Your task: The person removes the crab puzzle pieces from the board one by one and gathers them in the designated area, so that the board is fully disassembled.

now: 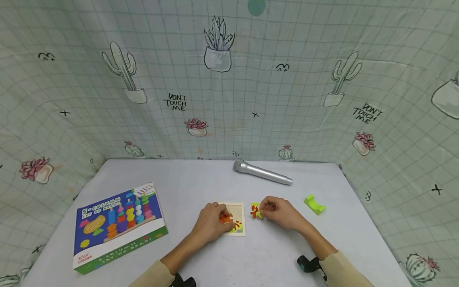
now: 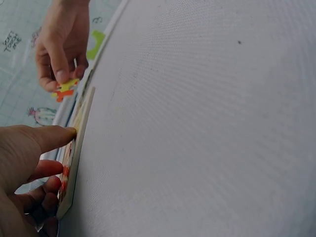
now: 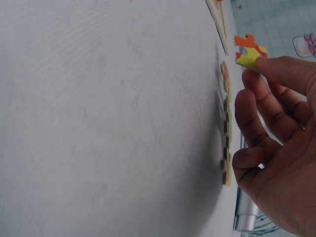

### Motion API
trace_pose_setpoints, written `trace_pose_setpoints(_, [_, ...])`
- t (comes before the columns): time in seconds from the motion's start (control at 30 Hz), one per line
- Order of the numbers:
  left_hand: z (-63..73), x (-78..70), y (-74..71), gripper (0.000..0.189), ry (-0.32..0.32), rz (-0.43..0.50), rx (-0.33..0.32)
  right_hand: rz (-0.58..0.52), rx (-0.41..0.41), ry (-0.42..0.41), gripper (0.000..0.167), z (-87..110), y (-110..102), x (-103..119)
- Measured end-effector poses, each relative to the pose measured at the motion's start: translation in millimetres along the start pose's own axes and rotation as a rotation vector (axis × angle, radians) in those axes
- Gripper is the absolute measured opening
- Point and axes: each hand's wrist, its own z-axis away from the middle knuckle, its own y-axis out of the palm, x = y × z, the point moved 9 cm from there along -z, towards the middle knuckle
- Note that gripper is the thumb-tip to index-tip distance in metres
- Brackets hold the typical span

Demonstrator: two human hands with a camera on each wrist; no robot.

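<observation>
A square wooden jigsaw board point(image 1: 244, 219) with colourful orange and yellow pieces lies near the middle of the table. My left hand point(image 1: 211, 221) rests over its left part, covering some of the picture. In the left wrist view the thumb point(image 2: 58, 137) lies straight onto the board point(image 2: 79, 163), and the bent fingertips touch the pieces. Just right of the board, my right hand point(image 1: 279, 211) pinches an orange and yellow jigsaw piece point(image 3: 251, 52) between thumb and fingertips, raised above the table. More loose pieces point(image 3: 227, 126) lie flat beneath this hand.
A silver microphone point(image 1: 263, 172) lies at the back. A bright green curved block point(image 1: 314, 204) sits to the right of my right hand. At the left is a large bead-set box point(image 1: 120, 227). A patterned cloth point(image 1: 229, 87) hangs behind the table.
</observation>
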Motion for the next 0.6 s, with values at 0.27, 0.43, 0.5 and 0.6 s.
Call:
trace_pose_setpoints(0.27, [-2.6, 4.2, 0.2, 0.029, -0.019, 0.02, 0.01, -0.024, -0.028, 0.061, 0.012, 15.1, -22, -21])
trace_pose_setpoints(0.43, [-2.9, 5.7, 1.1, 0.029, -0.026, 0.029, 0.02, 0.004, -0.024, 0.091, 0.012, 21.5, -30, -33])
trace_pose_setpoints(0.5, [-3.0, 5.1, 1.2, 0.029, -0.023, 0.027, 0.023, 0.015, -0.018, 0.099, 0.011, 23.6, -32, -37])
trace_pose_setpoints(0.6, [-3.3, 4.5, 1.5, 0.029, -0.02, 0.027, 0.027, 0.03, -0.021, 0.11, 0.01, 25.9, -35, -42])
